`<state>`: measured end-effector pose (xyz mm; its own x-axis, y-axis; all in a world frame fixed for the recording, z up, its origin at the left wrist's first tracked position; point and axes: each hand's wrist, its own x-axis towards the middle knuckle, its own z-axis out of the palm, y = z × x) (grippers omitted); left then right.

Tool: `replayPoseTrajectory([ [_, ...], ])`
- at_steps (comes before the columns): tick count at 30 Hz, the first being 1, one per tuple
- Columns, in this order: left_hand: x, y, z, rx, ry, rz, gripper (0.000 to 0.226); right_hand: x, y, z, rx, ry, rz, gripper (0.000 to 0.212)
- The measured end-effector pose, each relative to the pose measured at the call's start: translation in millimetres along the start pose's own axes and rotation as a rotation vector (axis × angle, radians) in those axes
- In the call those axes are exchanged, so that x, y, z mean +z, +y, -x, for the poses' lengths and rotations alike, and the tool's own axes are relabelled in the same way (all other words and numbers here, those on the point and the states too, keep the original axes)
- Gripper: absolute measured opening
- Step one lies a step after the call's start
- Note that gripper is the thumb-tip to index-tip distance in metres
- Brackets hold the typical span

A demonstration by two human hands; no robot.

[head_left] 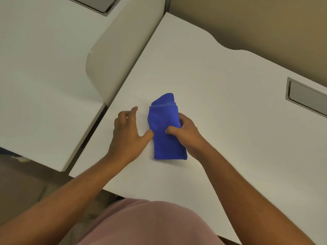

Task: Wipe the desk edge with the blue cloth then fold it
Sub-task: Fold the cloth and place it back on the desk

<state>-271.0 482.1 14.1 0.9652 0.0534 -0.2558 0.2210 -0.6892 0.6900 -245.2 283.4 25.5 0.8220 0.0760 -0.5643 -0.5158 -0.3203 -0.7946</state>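
Fold step in hand, judging by the layout: blue cloth (167, 128) already lies as a narrow multi-layer strip at frame centre, on the desk (221, 89), well in from any edge. Wiping looks finished, though nothing here proves it.

Left to right. Upper left of frame: a second white desktop (40, 71) with a grey cable hatch (99, 4) at the top edge, then a rounded white divider panel (109, 55) between the two desks. Lower left: dark floor gap, blurry.

Left hand (127, 133) sits just left of the cloth, palm down, fingers loosely spread and partly curled, thumb tip touching the cloth's left edge. Not gripping anything.

Cloth centre: upper end rounded, one layer peeking past a hem line; lower end square.

Right hand (185, 133) on the cloth's right side, thumb pressed on top, other fingers tucked around or under the right edge, so a pinch on the cloth. Fingertips hidden.

Next move likely calls for another fold, end to end, with the left hand pinning while the right lifts; layers may slip apart, since soft terry shifts easily.

Right of frame: bare white desk surface, wavy far edge, another grey hatch (306, 98) at mid right, beige wall (256, 23) upper right. Pink garment (150, 225) at bottom centre.
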Motion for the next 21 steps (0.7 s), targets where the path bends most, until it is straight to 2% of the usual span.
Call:
replayPoseTrajectory([
  [2, -8.6, 26.9, -9.6, 0.22, 0.064, -0.032, 0.091, -23.8, -0.6, 16.2, -0.04, -0.086, 0.055, 0.034],
  [3, -13.1, 40.8, -17.8, 0.325, 0.005, -0.043, 0.095, -35.5, -1.3, 24.3, -0.054, -0.137, 0.085, 0.033],
  [5, -19.3, 68.9, -38.3, 0.449, -0.298, -0.04, 0.093, -57.6, -3.2, 39.0, -0.071, -0.235, 0.142, 0.03],
  [7, -16.7, 97.0, -53.7, 0.442, -0.655, -0.04, 0.072, -80.8, -4.5, 50.6, -0.07, -0.293, 0.184, 0.029],
  [9, -2.0, 119.2, -64.0, 0.427, -0.841, -0.041, 0.05, -107.0, -3.3, 60.2, -0.056, -0.333, 0.203, 0.027],
  [11, 19.0, 136.9, -70.1, 0.391, -0.896, 0.009, 0.037, -138.3, 4.8, 68.5, -0.033, -0.37, 0.188, 0.027],
  [13, 43.8, 151.5, -74.6, 0.357, -0.882, 0.056, 0.03, -173.8, 21.1, 77.4, 0.005, -0.354, 0.104, 0.035],
  [15, 69.4, 163.1, -78.5, 0.28, -0.836, 0.11, 0.029, -209.0, 44.2, 85.1, 0.044, -0.264, -0.014, 0.041],
  [17, 95.4, 176.8, -80.9, 0.154, -0.809, 0.19, 0.031, -242.7, 69.0, 91.4, 0.062, -0.156, -0.147, 0.037],
  [21, 143.3, 214.6, -87.5, -0.043, -0.833, 0.346, 0.032, -300.9, 107.2, 91.5, 0.032, 0.096, -0.433, 0.034],
])
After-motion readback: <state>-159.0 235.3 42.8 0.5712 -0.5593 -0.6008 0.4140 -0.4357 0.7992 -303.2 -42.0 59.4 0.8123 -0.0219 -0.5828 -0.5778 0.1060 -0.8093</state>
